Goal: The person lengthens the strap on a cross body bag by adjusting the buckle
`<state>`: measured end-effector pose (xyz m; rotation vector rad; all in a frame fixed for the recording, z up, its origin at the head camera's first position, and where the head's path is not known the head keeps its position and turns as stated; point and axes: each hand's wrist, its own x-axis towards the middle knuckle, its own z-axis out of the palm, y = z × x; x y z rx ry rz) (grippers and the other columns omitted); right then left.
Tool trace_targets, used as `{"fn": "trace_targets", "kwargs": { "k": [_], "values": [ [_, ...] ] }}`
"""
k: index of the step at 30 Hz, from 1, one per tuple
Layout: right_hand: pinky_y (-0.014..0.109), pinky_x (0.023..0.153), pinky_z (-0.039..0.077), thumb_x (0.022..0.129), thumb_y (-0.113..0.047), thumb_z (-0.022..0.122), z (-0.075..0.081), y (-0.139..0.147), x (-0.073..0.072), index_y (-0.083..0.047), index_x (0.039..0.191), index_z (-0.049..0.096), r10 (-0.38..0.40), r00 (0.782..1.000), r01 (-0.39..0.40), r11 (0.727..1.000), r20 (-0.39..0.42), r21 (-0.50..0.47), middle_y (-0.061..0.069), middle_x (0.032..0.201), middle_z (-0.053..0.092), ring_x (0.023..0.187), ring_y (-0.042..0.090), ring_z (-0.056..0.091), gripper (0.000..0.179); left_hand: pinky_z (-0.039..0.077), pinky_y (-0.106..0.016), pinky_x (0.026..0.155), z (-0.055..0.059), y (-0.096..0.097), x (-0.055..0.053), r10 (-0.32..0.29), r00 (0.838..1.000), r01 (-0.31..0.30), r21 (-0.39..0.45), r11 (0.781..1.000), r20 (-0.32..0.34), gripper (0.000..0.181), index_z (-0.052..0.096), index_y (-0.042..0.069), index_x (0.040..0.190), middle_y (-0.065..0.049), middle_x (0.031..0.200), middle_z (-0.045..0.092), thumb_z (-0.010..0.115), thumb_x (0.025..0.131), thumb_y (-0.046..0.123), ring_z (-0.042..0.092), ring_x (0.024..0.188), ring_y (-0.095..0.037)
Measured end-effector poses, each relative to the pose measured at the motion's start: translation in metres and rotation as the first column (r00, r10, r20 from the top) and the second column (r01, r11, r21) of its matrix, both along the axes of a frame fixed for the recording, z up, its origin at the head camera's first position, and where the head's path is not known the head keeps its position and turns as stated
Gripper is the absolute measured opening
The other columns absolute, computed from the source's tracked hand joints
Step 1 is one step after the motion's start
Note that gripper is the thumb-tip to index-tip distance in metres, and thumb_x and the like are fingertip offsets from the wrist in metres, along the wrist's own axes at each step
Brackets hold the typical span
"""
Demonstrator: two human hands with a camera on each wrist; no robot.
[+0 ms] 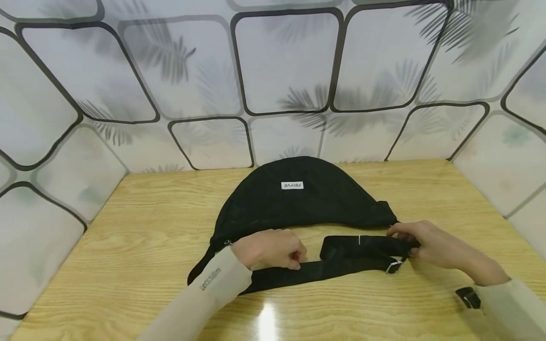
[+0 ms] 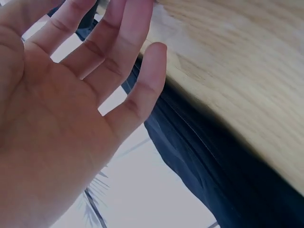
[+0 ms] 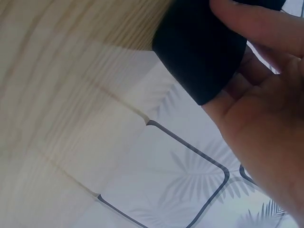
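A black waist bag lies on the table, its white label upside down. Its black strap runs along the near side, folded back at the right, with a metal slider on it. My right hand grips the strap's right end; in the right wrist view the thumb lies over the black webbing, fingers behind it. Over the strap's middle is my left hand, palm down, fingertips at the strap. The left wrist view shows its fingers loosely bent and spread, some tips out of frame.
The light wood table is bounded at the back and sides by a pale patterned cloth with leaf prints. A small black band with a buckle hangs by the right sleeve.
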<state>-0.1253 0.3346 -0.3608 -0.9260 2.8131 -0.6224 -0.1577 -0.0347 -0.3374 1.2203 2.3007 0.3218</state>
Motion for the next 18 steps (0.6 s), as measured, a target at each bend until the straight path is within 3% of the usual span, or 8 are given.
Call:
{"fn": "trace_targets", "kwargs": {
  "k": [3, 7, 10, 14, 18],
  "values": [
    [0.035, 0.067, 0.053, 0.072, 0.019, 0.072, 0.0, -0.001, -0.002, -0.003, 0.109, 0.07, 0.002, 1.0, -0.002, 1.0, -0.027, -0.012, -0.004, 0.092, 0.068, 0.08, 0.013, 0.064, 0.044, 0.033, -0.019, 0.058, -0.002, -0.009, 0.001, 0.019, 1.0, -0.019, 0.018, 1.0, 0.001, 0.037, 0.052, 0.017, 0.067, 0.009, 0.068, 0.045, 0.072, 0.097, 0.012, 0.04, 0.06, -0.004],
    [0.033, 0.063, 0.053, 0.078, 0.014, 0.076, -0.005, -0.001, -0.006, -0.004, 0.105, 0.072, 0.027, 0.996, -0.028, 0.999, -0.083, -0.021, -0.002, 0.089, 0.07, 0.077, 0.014, 0.066, 0.033, 0.035, -0.021, 0.057, -0.002, -0.027, 0.004, 0.082, 0.997, -0.081, 0.031, 0.996, -0.016, 0.033, 0.055, 0.018, 0.069, 0.009, 0.068, 0.048, 0.072, 0.096, 0.009, 0.042, 0.059, -0.004],
    [0.032, 0.062, 0.054, 0.074, 0.015, 0.079, -0.01, 0.004, -0.01, -0.004, 0.097, 0.073, 0.049, 0.985, -0.053, 0.998, -0.166, -0.019, -0.001, 0.088, 0.07, 0.076, 0.014, 0.066, 0.031, 0.037, -0.022, 0.057, 0.002, -0.042, 0.007, 0.121, 0.992, -0.12, 0.014, 0.993, -0.033, 0.028, 0.059, 0.017, 0.072, 0.009, 0.069, 0.05, 0.073, 0.094, 0.006, 0.044, 0.06, -0.005],
    [0.031, 0.059, 0.051, 0.064, 0.019, 0.083, -0.016, 0.016, -0.015, -0.012, 0.082, 0.07, 0.059, 0.949, -0.068, 0.998, -0.31, -0.019, -0.009, 0.08, 0.066, 0.073, 0.005, 0.061, 0.038, 0.041, -0.023, 0.06, 0.009, -0.062, 0.013, 0.141, 0.989, -0.142, -0.011, 0.99, -0.044, 0.026, 0.062, 0.016, 0.074, 0.009, 0.072, 0.052, 0.076, 0.089, 0.001, 0.047, 0.064, -0.007],
    [0.03, 0.056, 0.049, 0.06, 0.022, 0.082, -0.017, 0.027, -0.017, -0.017, 0.076, 0.067, 0.043, 0.93, -0.049, 0.999, -0.364, -0.007, -0.012, 0.076, 0.065, 0.071, 0.002, 0.059, 0.045, 0.04, -0.023, 0.059, 0.012, -0.078, 0.02, 0.137, 0.989, -0.137, -0.01, 0.99, -0.058, 0.031, 0.059, 0.015, 0.07, 0.008, 0.069, 0.05, 0.077, 0.084, -0.005, 0.044, 0.062, -0.008]
  ]
}}
